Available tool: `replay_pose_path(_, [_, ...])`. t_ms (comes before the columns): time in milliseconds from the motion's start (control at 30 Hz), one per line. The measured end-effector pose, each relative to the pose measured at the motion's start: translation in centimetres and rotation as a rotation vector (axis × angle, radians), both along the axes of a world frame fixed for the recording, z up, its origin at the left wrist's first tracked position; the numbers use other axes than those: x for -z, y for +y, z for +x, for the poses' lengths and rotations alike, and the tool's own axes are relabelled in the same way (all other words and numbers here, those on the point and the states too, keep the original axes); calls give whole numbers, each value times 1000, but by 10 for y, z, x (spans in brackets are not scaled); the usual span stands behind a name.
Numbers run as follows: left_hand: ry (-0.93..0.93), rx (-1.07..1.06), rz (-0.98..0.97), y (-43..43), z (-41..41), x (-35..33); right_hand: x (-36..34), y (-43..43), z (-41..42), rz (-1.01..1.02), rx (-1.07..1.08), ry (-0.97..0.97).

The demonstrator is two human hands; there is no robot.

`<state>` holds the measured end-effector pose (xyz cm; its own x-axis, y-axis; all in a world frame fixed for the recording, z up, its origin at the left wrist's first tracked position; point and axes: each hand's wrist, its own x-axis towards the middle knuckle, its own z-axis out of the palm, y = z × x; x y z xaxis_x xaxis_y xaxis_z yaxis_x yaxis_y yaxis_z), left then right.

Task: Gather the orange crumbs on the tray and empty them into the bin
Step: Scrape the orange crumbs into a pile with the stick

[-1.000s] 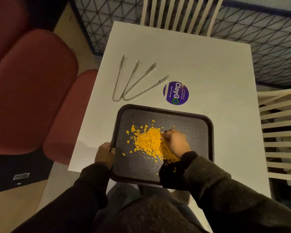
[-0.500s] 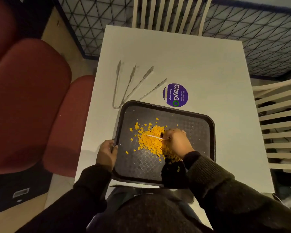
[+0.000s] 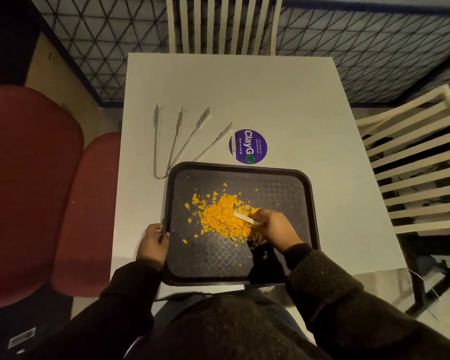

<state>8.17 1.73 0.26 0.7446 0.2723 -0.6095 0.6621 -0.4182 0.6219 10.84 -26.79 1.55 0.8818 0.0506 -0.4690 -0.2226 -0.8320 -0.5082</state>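
Observation:
A black tray [image 3: 307, 203] lies on the white table at the near edge. A heap of orange crumbs [image 3: 222, 216] sits in its middle, with loose bits scattered to the left and a few near the front right. My left hand [image 3: 152, 241] grips the tray's left rim. My right hand [image 3: 273, 226] rests on the tray at the heap's right side and pinches a thin pale stick [image 3: 244, 217] that lies across the crumbs. No bin is in view.
Two metal tongs [image 3: 177, 141] lie on the white table [image 3: 283, 105] beyond the tray's far left corner, next to a purple round sticker [image 3: 247, 146]. White slatted chairs stand at the far side [image 3: 224, 24] and right [image 3: 413, 172]. Red seats [image 3: 34, 190] are on the left.
My right hand has shifted slightly right on the tray, and a thin pale stick now shows between its fingers over the heap. My left hand stays on the rim.

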Motion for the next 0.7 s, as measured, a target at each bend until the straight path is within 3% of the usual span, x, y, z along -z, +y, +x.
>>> replay_pose_path(233, [-10, 51, 32, 5, 1, -2, -5, -20, -28, 81, 423, -80])
replay_pose_path(433, [-6, 52, 28, 4, 5, -5, -1, -39, -76, -152, 327, -27])
replay_pose_path(567, [27, 43, -9, 3, 5, -7, 8, -44, -90, -52, 457, -31])
replay_pose_path(700, [27, 80, 25, 3, 8, -8, 3, -53, -104, -49, 235, -118])
